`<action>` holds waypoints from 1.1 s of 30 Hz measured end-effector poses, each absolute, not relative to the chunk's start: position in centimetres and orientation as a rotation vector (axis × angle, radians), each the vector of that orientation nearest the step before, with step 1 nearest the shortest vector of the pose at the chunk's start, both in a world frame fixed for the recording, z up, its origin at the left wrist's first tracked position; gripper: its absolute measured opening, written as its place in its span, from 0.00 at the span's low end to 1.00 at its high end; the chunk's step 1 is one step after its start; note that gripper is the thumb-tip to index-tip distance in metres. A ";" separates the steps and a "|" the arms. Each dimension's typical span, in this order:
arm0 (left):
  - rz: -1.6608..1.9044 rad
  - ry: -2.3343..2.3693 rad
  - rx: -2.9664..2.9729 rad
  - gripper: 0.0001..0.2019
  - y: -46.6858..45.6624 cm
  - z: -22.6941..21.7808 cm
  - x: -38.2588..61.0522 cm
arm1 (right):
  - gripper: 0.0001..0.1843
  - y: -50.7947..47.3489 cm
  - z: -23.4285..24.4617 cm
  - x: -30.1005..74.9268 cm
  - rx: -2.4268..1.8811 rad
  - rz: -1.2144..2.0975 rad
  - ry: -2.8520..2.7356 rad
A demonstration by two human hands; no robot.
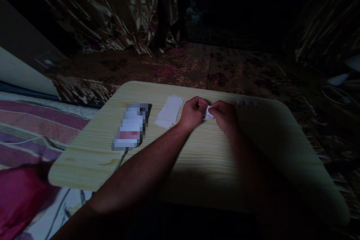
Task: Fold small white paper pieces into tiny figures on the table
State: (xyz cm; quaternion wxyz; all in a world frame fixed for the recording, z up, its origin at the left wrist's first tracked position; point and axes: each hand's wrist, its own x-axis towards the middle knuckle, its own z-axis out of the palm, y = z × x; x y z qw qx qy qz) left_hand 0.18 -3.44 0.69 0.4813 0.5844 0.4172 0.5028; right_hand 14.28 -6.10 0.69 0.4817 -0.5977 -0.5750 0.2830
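Observation:
My left hand (192,113) and my right hand (224,114) meet near the far middle of a light wooden table (197,157). Both are closed in a pinch on a small white piece of paper (208,113) held between them. A stack of white paper sheets (170,111) lies just left of my left hand. Further left a phone (131,126) lies flat on the table, its screen blurred, with a cable running off the near edge.
Small pale objects (246,102) lie at the table's far right, too dim to name. A patterned carpet (180,67) and draped curtains (92,7) lie beyond. A striped cloth (25,127) and red fabric (19,195) are at left.

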 end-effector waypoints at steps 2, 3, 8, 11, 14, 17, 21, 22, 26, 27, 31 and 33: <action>1.222 1.018 1.421 0.08 -3.5 0.7 0.2 | 0.07 -6.1 0.7 14.2 -1.454 0.707 -1.379; 1.219 1.020 1.419 0.08 -3.5 0.7 0.2 | 0.07 -6.1 0.7 14.2 -1.450 0.718 -1.368; 1.225 1.025 1.414 0.08 -3.4 0.6 0.2 | 0.08 -6.2 0.7 14.0 -1.443 0.706 -1.366; 1.227 1.023 1.421 0.08 -3.4 0.6 0.2 | 0.08 -6.2 0.8 14.0 -1.462 0.675 -1.376; 1.232 1.014 1.406 0.08 -3.4 0.6 0.3 | 0.09 -6.1 0.8 14.1 -1.472 0.677 -1.388; 1.235 1.010 1.402 0.08 -3.4 0.5 0.3 | 0.09 -5.9 0.6 14.2 -1.490 0.687 -1.392; 1.230 1.038 1.456 0.08 -3.3 0.3 0.3 | 0.08 -5.9 0.4 14.3 -1.500 0.706 -1.413; 1.229 1.042 1.469 0.08 -3.3 0.2 0.3 | 0.07 -5.9 0.3 14.3 -1.505 0.700 -1.425; 1.235 1.040 1.494 0.08 -3.2 0.0 0.2 | 0.07 -6.0 0.4 14.3 -1.510 0.663 -1.456; 1.237 1.044 1.496 0.08 -3.2 -0.1 0.2 | 0.07 -6.1 0.5 14.2 -1.511 0.659 -1.453; 1.240 1.057 1.494 0.08 -3.3 0.0 0.2 | 0.07 -6.1 0.6 14.1 -1.530 0.695 -1.443; 1.242 1.055 1.494 0.08 -3.3 0.0 0.2 | 0.07 -6.0 0.6 14.1 -1.545 0.715 -1.462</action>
